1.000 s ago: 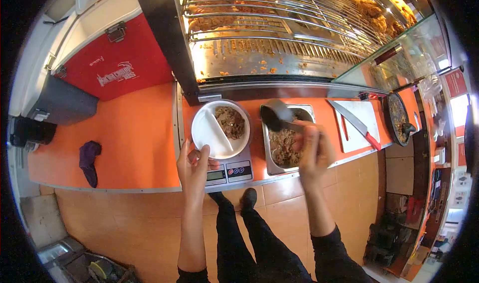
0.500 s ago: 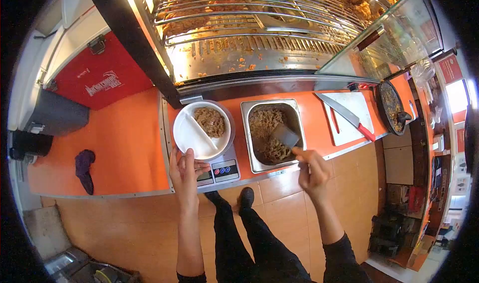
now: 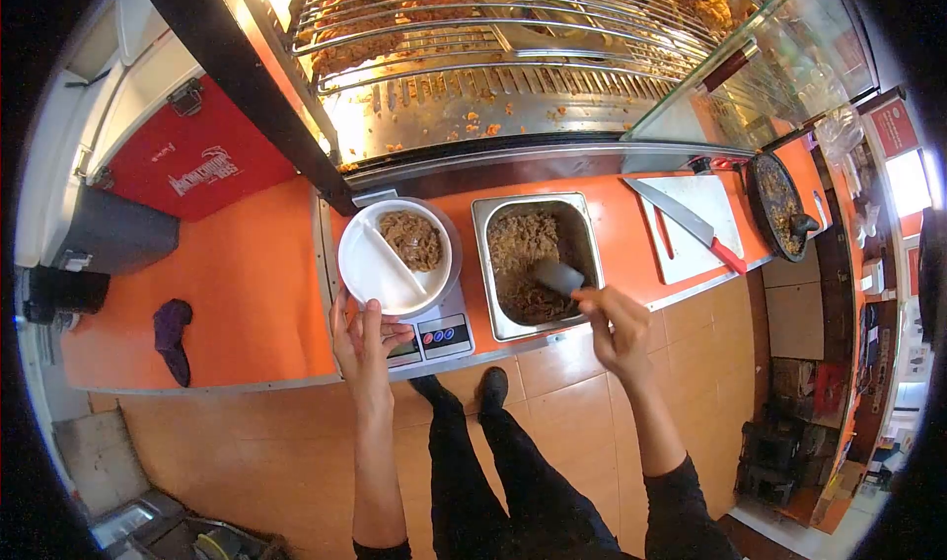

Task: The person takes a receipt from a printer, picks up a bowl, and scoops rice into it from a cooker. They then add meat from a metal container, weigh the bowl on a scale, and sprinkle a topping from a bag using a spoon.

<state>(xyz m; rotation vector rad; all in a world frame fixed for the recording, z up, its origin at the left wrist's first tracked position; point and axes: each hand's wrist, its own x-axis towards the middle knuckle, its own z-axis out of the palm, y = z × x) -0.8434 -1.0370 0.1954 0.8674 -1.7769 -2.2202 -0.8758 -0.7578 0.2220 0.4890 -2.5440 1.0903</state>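
A round white bowl [image 3: 380, 274] with a divider sits on a kitchen scale [image 3: 444, 337]; shredded meat [image 3: 411, 240] fills part of its right compartment. My left hand [image 3: 367, 345] grips the bowl's near rim. To the right, a steel pan [image 3: 479, 264] holds more shredded meat. My right hand [image 3: 614, 331] is closed around the handle of a dark spatula [image 3: 559, 278], whose blade is over the meat inside the pan.
A knife [image 3: 691, 223] with a red handle lies across a white cutting board [image 3: 715, 205]. Farther right stands a dark stone dish [image 3: 774, 205]. Behind the counter is a glass-fronted warming case [image 3: 473, 116]. A purple cloth [image 3: 172, 338] lies at left.
The spatula has moved slightly left and upward within the pan, with its blade turned. My left hand remains at the bowl's rim. The whole view has shifted slightly.
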